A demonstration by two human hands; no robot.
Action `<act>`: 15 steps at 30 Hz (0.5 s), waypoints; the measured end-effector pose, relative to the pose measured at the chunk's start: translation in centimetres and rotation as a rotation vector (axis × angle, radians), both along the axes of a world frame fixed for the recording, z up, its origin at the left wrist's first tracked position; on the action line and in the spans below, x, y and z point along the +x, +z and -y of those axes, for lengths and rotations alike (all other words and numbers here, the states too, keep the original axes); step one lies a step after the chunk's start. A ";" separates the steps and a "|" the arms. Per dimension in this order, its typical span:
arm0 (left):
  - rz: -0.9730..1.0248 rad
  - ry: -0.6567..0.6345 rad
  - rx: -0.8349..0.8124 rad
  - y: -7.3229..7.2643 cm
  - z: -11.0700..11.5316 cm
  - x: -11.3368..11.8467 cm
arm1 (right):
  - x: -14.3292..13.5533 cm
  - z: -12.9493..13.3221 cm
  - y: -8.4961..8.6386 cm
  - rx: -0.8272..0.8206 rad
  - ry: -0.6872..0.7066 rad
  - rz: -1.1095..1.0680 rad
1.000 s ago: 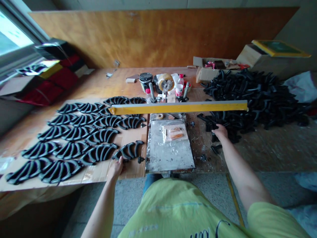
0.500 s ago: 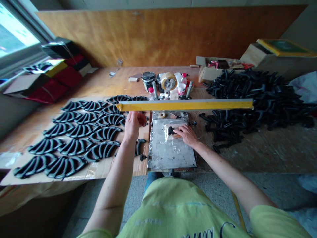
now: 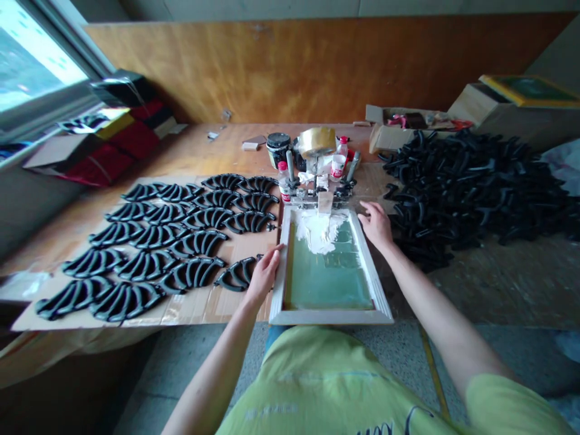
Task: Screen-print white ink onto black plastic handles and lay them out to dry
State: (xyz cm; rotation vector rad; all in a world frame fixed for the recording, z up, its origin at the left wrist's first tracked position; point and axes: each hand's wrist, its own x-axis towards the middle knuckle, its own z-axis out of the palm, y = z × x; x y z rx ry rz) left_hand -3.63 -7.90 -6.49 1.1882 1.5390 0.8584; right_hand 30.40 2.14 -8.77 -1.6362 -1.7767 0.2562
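A screen-printing frame (image 3: 333, 317) with pale rails lies flat in front of me. Its green mesh (image 3: 328, 290) carries a smear of white paste (image 3: 319, 232) toward the far end. In the paste stands a small wooden-looking block (image 3: 325, 202), perhaps a squeegee. My left hand (image 3: 265, 273) is closed at the frame's left rail, thumb and fingers against it. My right hand (image 3: 377, 225) hovers by the far right corner with its fingers apart and nothing in them. Curved black handles (image 3: 238, 275) lie close to my left hand. Whatever is beneath the screen is hidden.
Rows of black handles (image 3: 145, 260) fan across cardboard on the left. A heap of loose ones (image 3: 475, 187) lies right. Behind the frame are a hinge clamp (image 3: 312, 192), a tape roll (image 3: 317, 142), bottles (image 3: 283, 178) and a black tub (image 3: 278, 148). Boxes stand at both far sides.
The screen frame has come down from its raised, edge-on position to lie flat. My left hand came down toward me with it. My right hand let go of a black handle and moved right.
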 end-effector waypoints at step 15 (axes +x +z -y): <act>-0.026 0.077 -0.077 -5.7 0.1 0.0 | -8.0 3.2 1.2 -0.090 0.665 0.506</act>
